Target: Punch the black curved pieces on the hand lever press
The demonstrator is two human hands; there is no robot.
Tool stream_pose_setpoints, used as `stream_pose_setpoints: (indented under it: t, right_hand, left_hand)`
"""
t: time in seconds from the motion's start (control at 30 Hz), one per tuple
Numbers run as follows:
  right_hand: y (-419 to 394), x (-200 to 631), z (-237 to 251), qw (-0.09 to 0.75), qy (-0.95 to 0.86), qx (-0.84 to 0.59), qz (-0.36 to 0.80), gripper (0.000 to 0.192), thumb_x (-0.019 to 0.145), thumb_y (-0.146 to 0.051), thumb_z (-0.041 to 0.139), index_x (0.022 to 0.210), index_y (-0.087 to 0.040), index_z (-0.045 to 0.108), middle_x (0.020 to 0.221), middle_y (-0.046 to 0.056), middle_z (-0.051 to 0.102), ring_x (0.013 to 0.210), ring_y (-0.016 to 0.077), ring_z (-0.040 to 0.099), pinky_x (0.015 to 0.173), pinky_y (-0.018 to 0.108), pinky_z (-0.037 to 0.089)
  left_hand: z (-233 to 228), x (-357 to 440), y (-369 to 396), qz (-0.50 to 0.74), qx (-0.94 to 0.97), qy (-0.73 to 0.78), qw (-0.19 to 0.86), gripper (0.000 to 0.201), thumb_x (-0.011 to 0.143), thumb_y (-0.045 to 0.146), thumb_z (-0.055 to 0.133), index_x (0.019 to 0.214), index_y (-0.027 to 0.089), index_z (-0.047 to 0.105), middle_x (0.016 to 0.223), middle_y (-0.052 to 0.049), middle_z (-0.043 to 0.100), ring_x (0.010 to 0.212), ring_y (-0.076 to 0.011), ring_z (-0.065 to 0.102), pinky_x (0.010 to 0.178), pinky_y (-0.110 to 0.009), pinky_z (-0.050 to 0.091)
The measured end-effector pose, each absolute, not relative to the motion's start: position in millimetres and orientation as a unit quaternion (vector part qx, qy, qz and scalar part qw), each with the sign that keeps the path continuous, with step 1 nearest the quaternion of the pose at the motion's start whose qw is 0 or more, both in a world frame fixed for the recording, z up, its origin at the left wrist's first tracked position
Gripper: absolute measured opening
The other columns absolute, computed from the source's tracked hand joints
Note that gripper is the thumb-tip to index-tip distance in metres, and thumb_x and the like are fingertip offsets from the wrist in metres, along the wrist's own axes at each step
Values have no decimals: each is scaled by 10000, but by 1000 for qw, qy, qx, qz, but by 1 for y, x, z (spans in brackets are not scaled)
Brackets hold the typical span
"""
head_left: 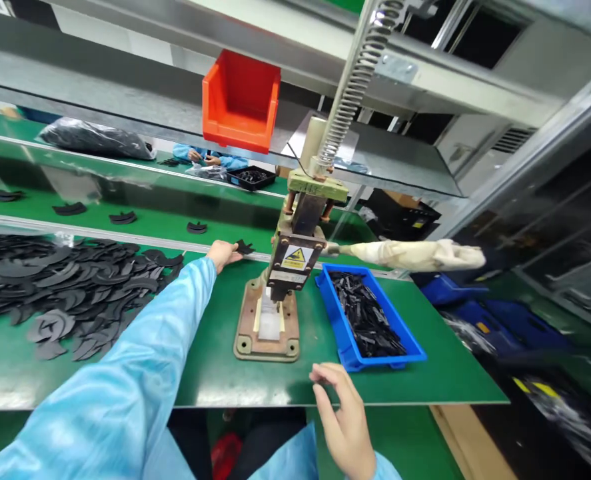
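My left hand (222, 255) reaches past the left side of a hand press (299, 257), its fingers closed on a black curved piece (244, 247) at the edge of the green belt. Nearer to me, my right hand (344, 421) hangs open at the table's front edge, thumb and fingers apart, holding nothing. Just beyond it stands a blue bin (409, 341) of small, narrow black parts (368, 313). The press base carries a pale block (271, 323) below the ram. Part of the held piece is hidden by my fingers.
A big heap of black curved pieces (75, 287) covers the table's left. Similar pieces (122, 218) lie spaced along the green belt (165, 213). The press's cloth-wrapped lever (415, 255) juts right over the bin. An orange bin (242, 100) hangs above; a co-worker's hands (202, 159) show behind.
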State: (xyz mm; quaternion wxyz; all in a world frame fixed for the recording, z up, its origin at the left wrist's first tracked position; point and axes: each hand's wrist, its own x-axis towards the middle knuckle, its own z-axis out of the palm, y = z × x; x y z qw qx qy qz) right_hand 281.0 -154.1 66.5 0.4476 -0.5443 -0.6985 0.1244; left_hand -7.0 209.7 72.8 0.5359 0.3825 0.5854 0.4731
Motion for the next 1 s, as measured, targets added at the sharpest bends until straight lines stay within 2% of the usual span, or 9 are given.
stream_pose_setpoints:
  t: [0.07, 0.17, 0.27, 0.4, 0.5, 0.6, 0.7, 0.87, 1.0]
  right_hand:
    - [-160, 298, 75, 440, -695, -560, 92, 274, 995, -221, 577, 1239, -292, 679, 1075, 86, 739, 1000, 227, 743, 855, 393, 673]
    - [-157, 333, 86, 419, -692, -586, 51, 246, 987, -258, 600, 1203, -296, 710, 1105, 96, 751, 1027, 251, 744, 864, 419, 669]
    - [-129, 383, 95, 378, -673, -635, 33, 238, 984, -358, 602, 1170, -287, 733, 1190, 106, 754, 1103, 271, 732, 961, 462, 642]
    - [-61, 443, 100, 181, -627, -754, 71, 423, 919, -475, 610, 1245, -226, 712, 1305, 136, 746, 1152, 287, 731, 1050, 485, 593]
    - [-17, 460, 99, 104, -642, -751, 114, 507, 762, -431, 755, 1207, -190, 726, 1151, 134, 807, 992, 269, 777, 914, 406, 619]
    - [4, 456, 98, 52, -657, -741, 125, 264, 758, -402, 733, 947, -219, 750, 886, 75, 815, 797, 234, 756, 782, 356, 578]
    - [8, 449, 100, 34, -662, -740, 109, 154, 817, -380, 655, 765, -242, 701, 772, 53, 781, 725, 213, 711, 738, 341, 520]
    - [1, 447, 108, 53, -648, -757, 73, 175, 840, -398, 635, 813, -257, 736, 878, 65, 791, 762, 197, 683, 739, 326, 472]
    - [-6, 447, 112, 76, -620, -779, 56, 140, 794, -379, 660, 726, -259, 683, 710, 16, 722, 655, 172, 611, 683, 311, 416]
  left_hand:
    - [66, 4, 220, 489, 392, 580, 520, 172, 975, 248, 729, 909, 141, 611, 856, -12, 684, 774, -140, 700, 740, -299, 619]
    - [46, 6, 213, 499, 421, 580, 487, 176, 908, 209, 772, 891, 162, 604, 826, -15, 684, 792, -154, 695, 825, -313, 593]
    - [28, 0, 194, 494, 472, 573, 454, 157, 864, 196, 770, 864, 195, 613, 808, -19, 698, 827, -171, 695, 879, -286, 557]
    - [20, -10, 168, 467, 549, 556, 415, 83, 849, 213, 749, 853, 219, 666, 802, -10, 707, 803, -188, 670, 848, -282, 531]
    - [22, -14, 152, 456, 584, 547, 390, 58, 860, 215, 734, 871, 225, 678, 849, -17, 726, 816, -189, 671, 838, -286, 519]
    - [21, -17, 141, 449, 606, 537, 377, 35, 888, 229, 709, 879, 230, 674, 868, -21, 737, 828, -191, 684, 835, -294, 519]
    - [18, -20, 134, 444, 620, 529, 372, 35, 915, 245, 681, 885, 233, 668, 869, -20, 740, 828, -188, 690, 830, -294, 522]
    - [14, -22, 130, 438, 632, 524, 366, 36, 929, 253, 661, 904, 226, 661, 888, -33, 737, 827, -193, 677, 814, -310, 512]
    - [14, -22, 126, 438, 630, 524, 370, 29, 916, 236, 667, 894, 222, 657, 891, -34, 733, 827, -194, 671, 820, -321, 508]
